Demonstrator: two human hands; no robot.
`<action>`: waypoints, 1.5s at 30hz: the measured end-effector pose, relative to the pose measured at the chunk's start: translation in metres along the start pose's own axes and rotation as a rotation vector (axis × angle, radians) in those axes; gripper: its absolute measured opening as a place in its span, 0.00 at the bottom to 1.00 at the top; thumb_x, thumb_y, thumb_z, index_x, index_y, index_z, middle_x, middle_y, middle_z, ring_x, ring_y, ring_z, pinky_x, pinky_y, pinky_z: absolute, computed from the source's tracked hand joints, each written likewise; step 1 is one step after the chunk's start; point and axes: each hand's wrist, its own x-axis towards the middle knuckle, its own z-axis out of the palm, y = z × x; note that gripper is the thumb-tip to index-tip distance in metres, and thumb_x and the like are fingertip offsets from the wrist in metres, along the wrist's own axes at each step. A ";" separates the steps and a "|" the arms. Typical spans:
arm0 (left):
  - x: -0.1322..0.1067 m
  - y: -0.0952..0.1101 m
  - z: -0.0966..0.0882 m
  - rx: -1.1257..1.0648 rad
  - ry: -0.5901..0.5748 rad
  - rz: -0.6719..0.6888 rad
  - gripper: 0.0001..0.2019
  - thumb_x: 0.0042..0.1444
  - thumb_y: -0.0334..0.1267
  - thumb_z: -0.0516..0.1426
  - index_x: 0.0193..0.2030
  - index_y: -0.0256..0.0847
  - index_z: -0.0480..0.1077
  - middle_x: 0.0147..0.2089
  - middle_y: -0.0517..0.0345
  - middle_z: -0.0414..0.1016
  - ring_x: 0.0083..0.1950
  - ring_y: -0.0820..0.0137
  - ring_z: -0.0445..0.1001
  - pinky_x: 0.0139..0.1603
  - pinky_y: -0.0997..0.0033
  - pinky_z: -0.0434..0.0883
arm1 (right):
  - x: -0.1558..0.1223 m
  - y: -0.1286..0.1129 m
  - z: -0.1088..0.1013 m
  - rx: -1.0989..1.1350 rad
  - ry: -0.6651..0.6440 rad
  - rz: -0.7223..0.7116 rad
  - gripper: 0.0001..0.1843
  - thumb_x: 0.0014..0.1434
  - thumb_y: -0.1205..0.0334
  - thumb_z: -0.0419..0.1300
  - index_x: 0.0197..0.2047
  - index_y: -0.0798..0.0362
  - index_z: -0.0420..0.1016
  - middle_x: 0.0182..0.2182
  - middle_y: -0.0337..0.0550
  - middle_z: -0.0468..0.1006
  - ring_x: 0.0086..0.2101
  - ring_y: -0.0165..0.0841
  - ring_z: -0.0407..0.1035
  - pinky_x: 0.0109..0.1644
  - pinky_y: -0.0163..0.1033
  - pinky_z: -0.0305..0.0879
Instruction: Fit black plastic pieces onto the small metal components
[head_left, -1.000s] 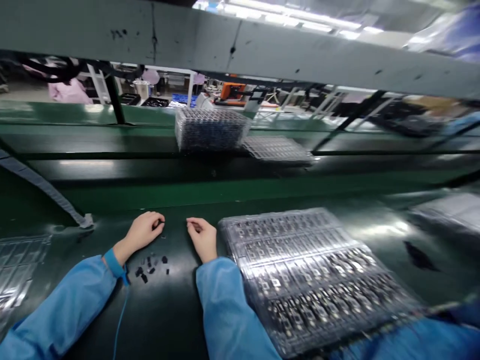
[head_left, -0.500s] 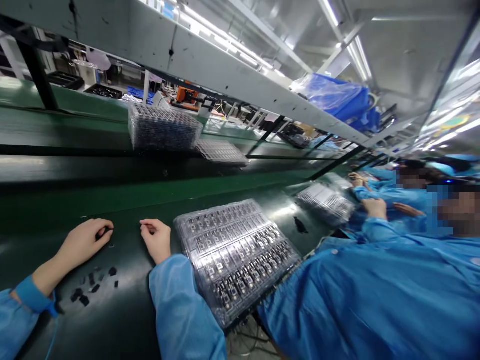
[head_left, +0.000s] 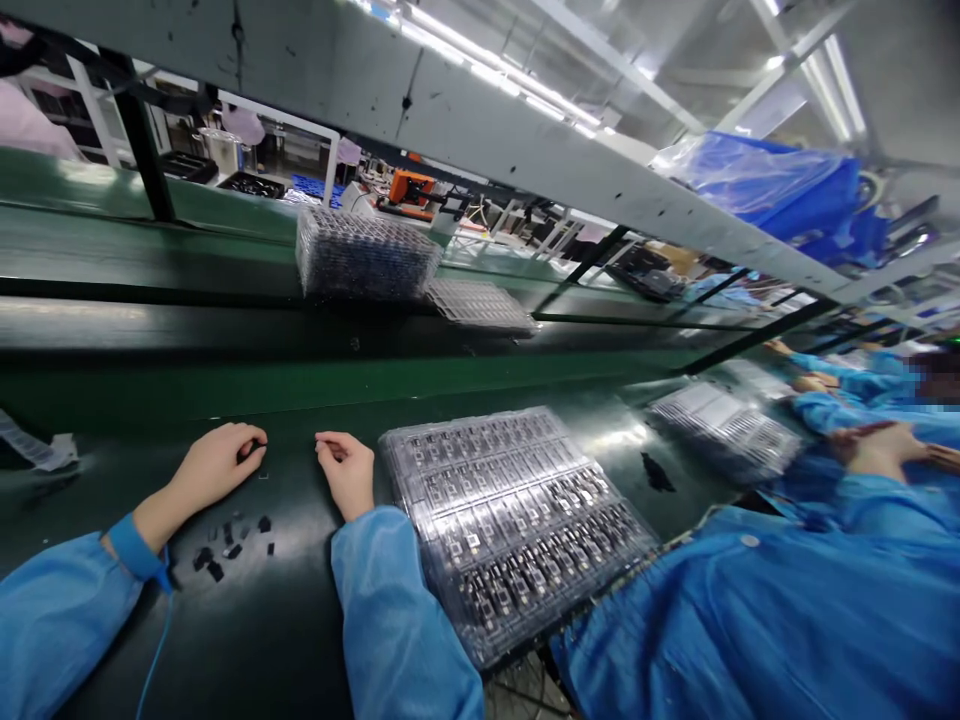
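My left hand (head_left: pixel 219 464) rests over the dark green work surface, fingers curled and thumb tip close to the forefinger. A blue wrist strap (head_left: pixel 135 548) with a thin cord is around that wrist. Facing it, my right hand (head_left: pixel 348 472) is closed, thumb and forefinger pinched together. Whether either hand holds anything small cannot be made out. Several small black pieces (head_left: pixel 229 550) lie loose below my left hand. Right of my right forearm sits a clear plastic tray (head_left: pixel 517 510), tilted in view, with rows of small metallic parts in its pockets.
A tall stack of clear trays (head_left: pixel 367 255) and a flatter tray (head_left: pixel 480 305) stand across the channel. Further right are more trays (head_left: pixel 724 430) and a black scrap (head_left: pixel 656 472). A co-worker's blue sleeve (head_left: pixel 712 620) is close on the right. A grey beam (head_left: pixel 465 120) crosses overhead.
The view has swung left, so everything sits further right in the picture. A clear strip now shows at the left edge. My hands keep nearly the same curled pose.
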 end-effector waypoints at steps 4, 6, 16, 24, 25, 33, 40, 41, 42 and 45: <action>-0.001 0.002 0.000 0.000 0.036 0.021 0.11 0.61 0.41 0.53 0.42 0.43 0.74 0.33 0.58 0.72 0.38 0.65 0.70 0.40 0.67 0.63 | 0.001 0.000 -0.001 0.000 -0.023 -0.014 0.10 0.55 0.60 0.62 0.38 0.52 0.83 0.34 0.45 0.84 0.34 0.36 0.78 0.40 0.40 0.75; 0.000 0.005 -0.001 -0.003 0.054 0.030 0.10 0.60 0.39 0.53 0.42 0.42 0.74 0.32 0.58 0.72 0.38 0.66 0.70 0.41 0.67 0.63 | 0.003 0.001 -0.002 0.000 -0.027 -0.023 0.10 0.55 0.59 0.62 0.38 0.53 0.83 0.34 0.46 0.84 0.34 0.37 0.78 0.40 0.41 0.75; 0.003 0.006 0.001 0.000 0.124 0.043 0.06 0.58 0.34 0.56 0.40 0.43 0.74 0.31 0.60 0.71 0.36 0.68 0.69 0.40 0.68 0.64 | 0.012 0.009 -0.002 -0.010 -0.042 -0.043 0.13 0.55 0.55 0.63 0.38 0.53 0.82 0.32 0.47 0.83 0.32 0.38 0.78 0.41 0.44 0.75; 0.003 0.006 0.000 0.005 0.125 0.052 0.05 0.58 0.34 0.56 0.40 0.43 0.73 0.30 0.61 0.70 0.35 0.68 0.68 0.39 0.68 0.63 | 0.011 0.010 -0.003 0.000 -0.031 -0.053 0.12 0.55 0.56 0.63 0.38 0.53 0.82 0.33 0.47 0.83 0.33 0.38 0.78 0.42 0.45 0.76; 0.003 0.006 0.000 0.004 0.127 0.052 0.05 0.58 0.34 0.56 0.40 0.43 0.73 0.30 0.61 0.69 0.35 0.68 0.68 0.39 0.68 0.63 | 0.011 0.010 -0.003 0.005 -0.031 -0.057 0.12 0.55 0.56 0.64 0.38 0.53 0.82 0.33 0.47 0.83 0.33 0.38 0.78 0.42 0.44 0.76; 0.003 0.004 0.000 0.006 0.129 0.077 0.05 0.59 0.34 0.56 0.39 0.43 0.73 0.30 0.61 0.69 0.35 0.69 0.68 0.39 0.68 0.63 | 0.009 0.007 -0.002 0.060 -0.018 0.003 0.14 0.52 0.52 0.68 0.38 0.53 0.82 0.32 0.47 0.83 0.33 0.38 0.78 0.41 0.44 0.75; 0.003 0.005 0.000 0.005 0.147 0.107 0.03 0.58 0.34 0.57 0.38 0.43 0.72 0.29 0.61 0.69 0.34 0.69 0.67 0.39 0.68 0.63 | 0.007 0.006 -0.003 0.031 -0.027 0.025 0.15 0.52 0.51 0.69 0.38 0.54 0.81 0.33 0.48 0.83 0.34 0.39 0.78 0.43 0.46 0.75; 0.002 0.004 0.000 0.007 0.150 0.111 0.03 0.58 0.34 0.57 0.38 0.42 0.72 0.29 0.61 0.69 0.34 0.68 0.67 0.39 0.68 0.63 | 0.007 0.006 -0.003 0.025 -0.026 0.032 0.16 0.52 0.51 0.69 0.38 0.54 0.81 0.33 0.48 0.83 0.34 0.39 0.77 0.43 0.46 0.75; 0.002 0.004 0.001 0.009 0.152 0.114 0.03 0.58 0.34 0.57 0.38 0.42 0.72 0.29 0.61 0.70 0.34 0.68 0.67 0.39 0.68 0.63 | 0.006 0.006 -0.003 0.018 -0.024 0.038 0.16 0.51 0.51 0.69 0.39 0.54 0.81 0.34 0.49 0.83 0.34 0.39 0.77 0.44 0.46 0.75; 0.002 0.002 0.002 0.006 0.151 0.123 0.04 0.59 0.35 0.57 0.39 0.42 0.73 0.31 0.60 0.72 0.35 0.68 0.68 0.39 0.67 0.63 | 0.006 0.005 -0.003 0.000 -0.012 0.047 0.18 0.50 0.51 0.70 0.39 0.54 0.81 0.36 0.49 0.83 0.36 0.39 0.77 0.45 0.46 0.75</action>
